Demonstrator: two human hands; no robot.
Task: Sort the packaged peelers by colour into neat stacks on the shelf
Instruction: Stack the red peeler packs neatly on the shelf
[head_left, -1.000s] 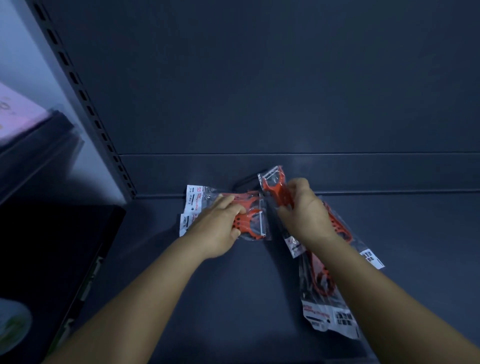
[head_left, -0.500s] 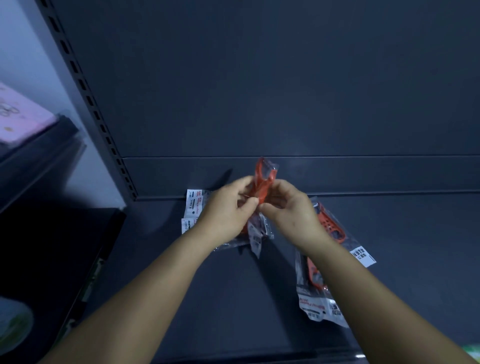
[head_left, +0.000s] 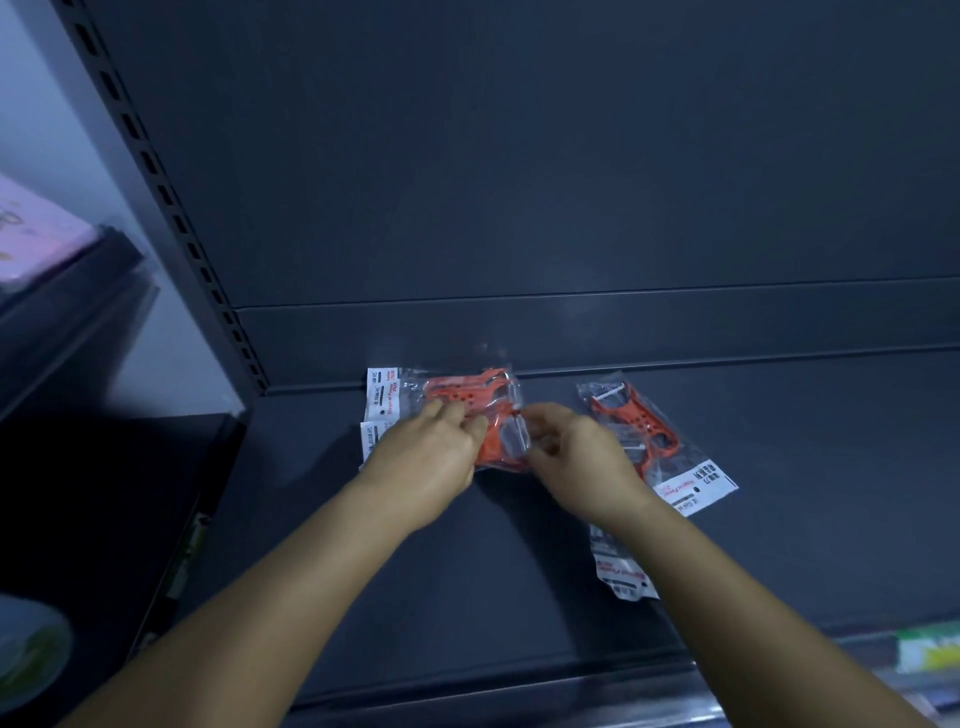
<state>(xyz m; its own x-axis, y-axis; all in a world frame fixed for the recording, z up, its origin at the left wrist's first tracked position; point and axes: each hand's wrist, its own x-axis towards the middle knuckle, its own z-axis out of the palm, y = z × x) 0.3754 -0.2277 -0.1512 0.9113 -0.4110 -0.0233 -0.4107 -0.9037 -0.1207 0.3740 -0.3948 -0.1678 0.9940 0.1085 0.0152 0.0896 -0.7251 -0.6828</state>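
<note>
Glossy clear plastic packets (head_left: 467, 410), matt shelf (head_left: 415, 597)

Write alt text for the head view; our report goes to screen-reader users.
Two bare hands, the left hand and right hand, meet on a stack of packaged orange peelers at the back of a dark shelf. Two more packaged orange peelers lie loose to the right.

Left hand (head_left: 431, 462), right hand (head_left: 582, 457) on orange peeler stack (head_left: 467, 405); loose packs (head_left: 639, 431) right, dark shelf (head_left: 805, 493).

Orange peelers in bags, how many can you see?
4, maybe more hidden: two stacked under the hands at the back left, one loose to the right, one mostly behind the right forearm.
</note>
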